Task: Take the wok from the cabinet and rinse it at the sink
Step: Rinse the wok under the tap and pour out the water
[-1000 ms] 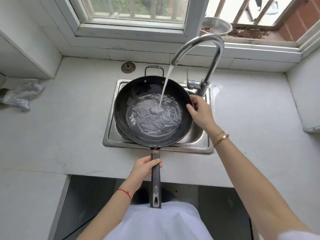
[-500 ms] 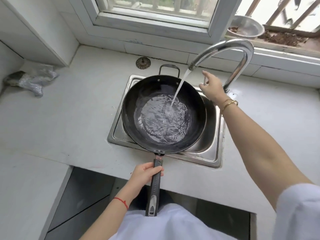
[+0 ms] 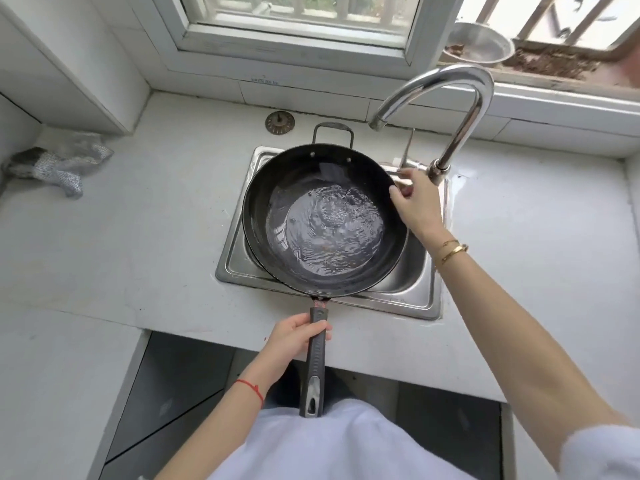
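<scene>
The black wok [image 3: 277, 188] rests over the steel sink [image 3: 235, 268] and holds a rippling pool of water. My left hand [image 3: 294, 337] is closed around its long black handle [image 3: 317, 368], which sticks out over the counter's front edge. My right hand [image 3: 419, 206] hovers at the wok's right rim, just below the faucet's lever [image 3: 408, 147], with its fingers loosely spread and nothing in them. The curved chrome faucet [image 3: 460, 98] arches above the wok's far right side. No water runs from its spout.
A crumpled grey cloth [image 3: 59, 164] lies on the white counter at far left. A round drain plug [image 3: 280, 123] sits behind the sink. A metal bowl [image 3: 478, 46] stands on the window sill. White walls close in the counter on the left and right.
The water stream has stopped. My right hand went up to the faucet lever and has come back down to the wok's right rim. My left hand has kept its grip on the handle.
</scene>
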Tool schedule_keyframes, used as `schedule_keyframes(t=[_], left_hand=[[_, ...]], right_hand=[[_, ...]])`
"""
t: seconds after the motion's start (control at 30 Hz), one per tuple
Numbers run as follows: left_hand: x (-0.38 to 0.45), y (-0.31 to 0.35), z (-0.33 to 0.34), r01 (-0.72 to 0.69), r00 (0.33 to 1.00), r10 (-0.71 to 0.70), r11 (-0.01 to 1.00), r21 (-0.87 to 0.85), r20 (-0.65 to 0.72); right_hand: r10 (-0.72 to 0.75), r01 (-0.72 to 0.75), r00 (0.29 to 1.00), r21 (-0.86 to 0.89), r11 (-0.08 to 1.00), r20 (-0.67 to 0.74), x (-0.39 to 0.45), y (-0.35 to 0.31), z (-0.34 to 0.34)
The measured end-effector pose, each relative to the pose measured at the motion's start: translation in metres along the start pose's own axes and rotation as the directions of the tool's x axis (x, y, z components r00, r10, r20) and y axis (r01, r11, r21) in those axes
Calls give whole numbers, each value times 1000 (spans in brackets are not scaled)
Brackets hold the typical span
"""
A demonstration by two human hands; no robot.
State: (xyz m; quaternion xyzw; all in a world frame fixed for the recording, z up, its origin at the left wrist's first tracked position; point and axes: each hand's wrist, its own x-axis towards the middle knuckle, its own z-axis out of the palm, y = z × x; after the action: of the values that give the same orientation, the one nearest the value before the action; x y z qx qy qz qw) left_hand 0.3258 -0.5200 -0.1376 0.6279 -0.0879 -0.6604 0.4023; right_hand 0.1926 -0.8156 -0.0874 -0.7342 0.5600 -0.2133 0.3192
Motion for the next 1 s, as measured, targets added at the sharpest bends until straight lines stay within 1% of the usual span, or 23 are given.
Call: schedule_keyframes(t=[0.1, 0.23, 0.33, 0.4, 0.47, 0.53, 0.57, 0.63, 0.67, 0.7, 0.77, 0.8, 0.83, 0.87, 0.93, 1.0], left_hand=[[-1, 0, -2, -14, 1000, 14, 1000, 21, 15], [-2, 2, -3, -28, 999, 27, 998, 59, 24], [-3, 3, -4, -44, 998, 41, 995, 87, 43], [-4, 3, -5, -55, 998, 51, 992, 115, 38], [-3, 3, -6, -66, 998, 63, 989, 130, 28], [-3, 4, -6, -75, 997, 72, 989, 125, 28], [-2, 4, -7, -79, 997, 77, 989, 128, 25], [-1, 5, -8, -84, 996, 80, 986, 142, 33], [-1, 5, -9, -81, 996, 76, 987, 139, 38], [0, 5, -10, -73, 997, 68, 989, 125, 44], [0, 6, -11, -48, 997, 43, 996, 75, 68], [1, 6, -12, -33, 996, 29, 998, 46, 84], [1, 7, -12, -15, 995, 14, 1000, 16, 102], [1, 7, -12, 3, 993, -1, 1000, -15, 120], [1, 7, -12, 22, 990, -13, 998, -64, 139], [1, 6, -11, 7, 990, 5, 996, -85, 142]], right_hand=[[0, 3, 999, 52, 999, -54, -77, 4, 14], [28, -27, 1000, 56, 998, -9, -183, 5, 40], [137, -146, 984, 74, 987, 111, -242, -1, 61], [226, -244, 944, 44, 969, 238, -268, -6, 76], [297, -329, 887, 34, 944, 353, -282, -13, 87], [316, -392, 842, 91, 916, 438, -289, -23, 92], [296, -387, 834, 113, 915, 465, -289, -28, 95], [274, -359, 848, 113, 926, 453, -290, -38, 103], [295, -386, 850, 135, 913, 437, -290, -43, 107], [344, -453, 837, 185, 872, 426, -289, -49, 110], [450, -599, 782, 318, 735, 431, -290, -58, 117], [492, -635, 764, 352, 687, 417, -290, -61, 120], [527, -653, 755, 364, 665, 391, -290, -63, 122], [552, -658, 752, 372, 655, 360, -290, -64, 124], [572, -641, 767, 375, 670, 289, -293, -68, 127], [573, -618, 784, 387, 685, 237, -295, -70, 128]])
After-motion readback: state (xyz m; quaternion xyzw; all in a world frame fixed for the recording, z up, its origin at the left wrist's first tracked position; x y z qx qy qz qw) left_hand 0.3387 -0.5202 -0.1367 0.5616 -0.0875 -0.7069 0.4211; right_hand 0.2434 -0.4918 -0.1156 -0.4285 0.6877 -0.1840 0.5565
